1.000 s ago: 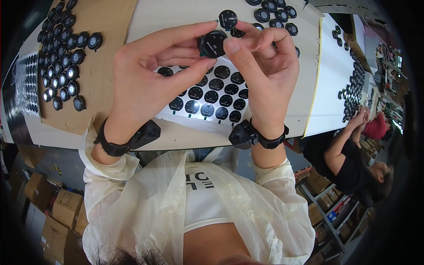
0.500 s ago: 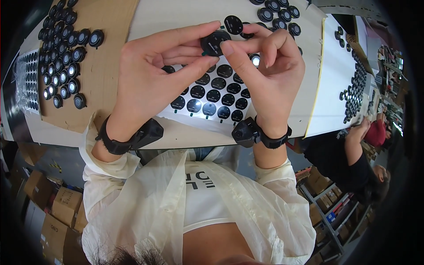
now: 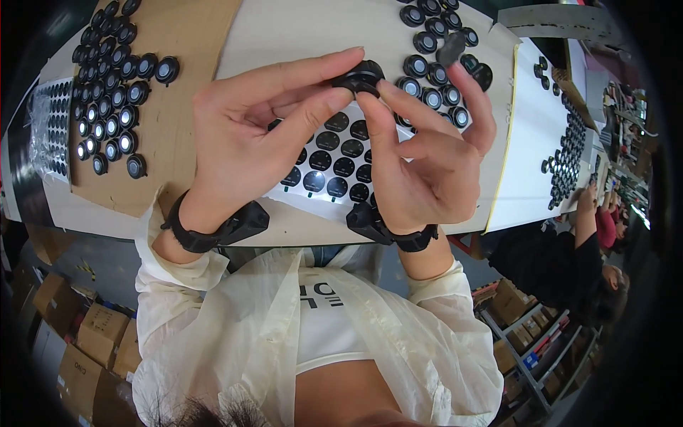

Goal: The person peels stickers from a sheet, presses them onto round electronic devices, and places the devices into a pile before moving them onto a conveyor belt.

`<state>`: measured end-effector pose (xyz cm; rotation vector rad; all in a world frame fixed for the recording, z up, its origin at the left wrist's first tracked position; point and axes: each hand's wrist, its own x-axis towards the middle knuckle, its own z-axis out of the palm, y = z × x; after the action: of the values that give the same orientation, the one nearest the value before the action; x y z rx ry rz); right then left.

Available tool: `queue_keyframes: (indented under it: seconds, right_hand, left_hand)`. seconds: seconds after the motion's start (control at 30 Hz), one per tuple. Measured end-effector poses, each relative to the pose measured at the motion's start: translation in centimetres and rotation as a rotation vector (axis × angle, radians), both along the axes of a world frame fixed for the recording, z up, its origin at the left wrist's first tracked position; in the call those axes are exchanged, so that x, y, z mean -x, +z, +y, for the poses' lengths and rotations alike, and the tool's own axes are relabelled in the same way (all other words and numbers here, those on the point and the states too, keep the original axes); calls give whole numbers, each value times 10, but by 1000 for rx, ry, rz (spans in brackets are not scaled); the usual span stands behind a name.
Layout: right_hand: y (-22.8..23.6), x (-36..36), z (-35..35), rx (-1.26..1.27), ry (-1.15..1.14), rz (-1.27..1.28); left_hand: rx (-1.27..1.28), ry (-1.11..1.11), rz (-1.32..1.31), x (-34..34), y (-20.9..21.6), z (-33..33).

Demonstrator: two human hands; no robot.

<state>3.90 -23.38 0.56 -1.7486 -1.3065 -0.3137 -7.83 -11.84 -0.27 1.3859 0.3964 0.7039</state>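
Note:
Between both hands, over the table, is a round black puck-shaped part (image 3: 360,75), tilted so that its rim shows. My left hand (image 3: 245,135) pinches it from the left with thumb and fingers. My right hand (image 3: 430,167) has its thumb and index fingertip closed on the part's right side. One other finger of that hand is raised, and a dark thin disc (image 3: 451,49), seemingly a peeled label, is at its tip. Beneath the hands lies a white sheet (image 3: 302,193) of round black labels with small green tabs, partly covered by my right hand.
Several black round parts (image 3: 114,107) stand on brown cardboard (image 3: 171,135) at left, beside a plastic-wrapped label sheet (image 3: 50,128). More parts (image 3: 434,78) sit at the upper right. Farther right, a white surface (image 3: 523,156) carries another group, and a person in black (image 3: 548,256) is beside it.
The black part has tipped from face-up to edge-on. The loose dark disc has moved right, from beside the part to the raised right finger. My right hand has turned and lowered.

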Motion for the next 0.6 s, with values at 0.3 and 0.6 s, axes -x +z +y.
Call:
queue_keyframes:
  seconds: [0.3, 0.6]
  right_hand:
    - [-7, -15, 6, -2, 317, 1051]
    - [-7, -9, 10, 2, 250, 1075]
  left_hand:
    - [155, -178, 160, 5, 7, 4]
    - [222, -184, 157, 2, -2, 1]
